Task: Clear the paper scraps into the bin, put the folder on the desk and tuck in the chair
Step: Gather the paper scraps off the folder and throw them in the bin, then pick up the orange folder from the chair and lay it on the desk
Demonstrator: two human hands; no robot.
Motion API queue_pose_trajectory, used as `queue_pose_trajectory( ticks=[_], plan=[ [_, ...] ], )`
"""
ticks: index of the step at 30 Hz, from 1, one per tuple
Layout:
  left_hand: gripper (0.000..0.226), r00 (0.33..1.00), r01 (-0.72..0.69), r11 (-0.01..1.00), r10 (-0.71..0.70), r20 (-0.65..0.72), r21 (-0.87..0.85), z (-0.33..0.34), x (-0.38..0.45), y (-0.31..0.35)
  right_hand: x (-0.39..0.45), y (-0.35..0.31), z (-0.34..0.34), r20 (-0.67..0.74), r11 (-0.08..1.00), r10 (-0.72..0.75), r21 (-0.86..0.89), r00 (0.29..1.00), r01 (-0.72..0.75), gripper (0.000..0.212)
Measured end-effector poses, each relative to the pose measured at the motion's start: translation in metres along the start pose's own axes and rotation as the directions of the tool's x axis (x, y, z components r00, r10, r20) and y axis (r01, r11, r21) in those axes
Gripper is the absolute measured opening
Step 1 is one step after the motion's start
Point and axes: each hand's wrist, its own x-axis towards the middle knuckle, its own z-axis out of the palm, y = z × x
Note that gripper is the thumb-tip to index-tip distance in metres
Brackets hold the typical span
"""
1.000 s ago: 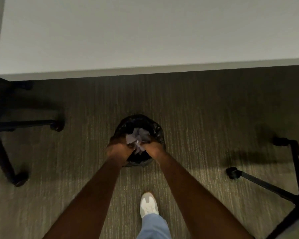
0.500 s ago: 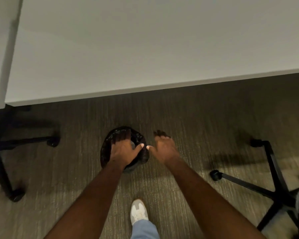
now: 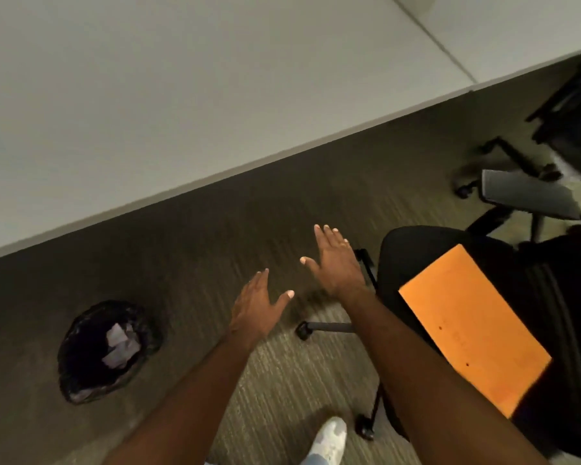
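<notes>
The paper scraps (image 3: 118, 345) are seen lying inside the bin (image 3: 106, 352), which stands on the carpet (image 3: 215, 229) a little out from the desk's near edge, toward the left; that part of the task is judged done. The folder (image 3: 473, 333), orange and flat, is found on the seat of the chair (image 3: 416, 260), lying at a slant, well apart from the desk (image 3: 182, 95). It is judged to be the next thing to be taken, since it has to leave the seat before the chair is pushed under.

The chair is turned out from the desk, its wheeled legs spread on the carpet, so it is not yet tucked in. Both hands are held out over the carpet between bin and chair, and nothing is held by either. The left hand (image 3: 255, 303) is spread flat, palm down, thumb out. The right hand (image 3: 336, 260) is likewise spread wide, fingers straight, just beside the front of the seat; this placing is judged to suit a reach toward the folder. A second chair (image 3: 560, 105) is partly seen at the desk's far right end. A white shoe (image 3: 329, 437) is planted on the carpet below.
</notes>
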Motion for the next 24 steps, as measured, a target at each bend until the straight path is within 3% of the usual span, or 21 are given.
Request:
queue_pose_trajectory(
  ticks=[7, 10, 15, 20, 24],
  plan=[
    [0.027, 0.991, 0.068, 0.987, -0.050, 0.121, -0.145, 0.132, -0.049, 0.162, -0.050, 0.180, -0.071, -0.099, 0.966, 0.258, 0.046, 0.961, -0.254, 0.081],
    [0.030, 0.976, 0.110, 0.971, -0.066, 0.206, -0.214, 0.180, -0.062, 0.205, -0.074, 0.241, -0.081, -0.106, 0.937, 0.349, 0.062, 0.931, -0.344, 0.080],
    [0.048, 0.909, 0.336, 0.885, -0.214, 0.358, -0.323, 0.239, -0.066, 0.240, -0.115, 0.329, -0.081, -0.061, 0.872, 0.484, 0.115, 0.873, -0.476, 0.078],
    [0.058, 0.879, 0.432, 0.833, -0.304, 0.367, -0.346, 0.277, -0.064, 0.246, -0.142, 0.402, -0.068, 0.052, 0.791, 0.588, 0.173, 0.807, -0.587, 0.077],
    [0.048, 0.887, 0.449, 0.801, -0.345, 0.309, -0.395, 0.295, -0.061, 0.248, -0.153, 0.434, -0.055, 0.168, 0.768, 0.590, 0.183, 0.789, -0.613, 0.079]
  ],
)
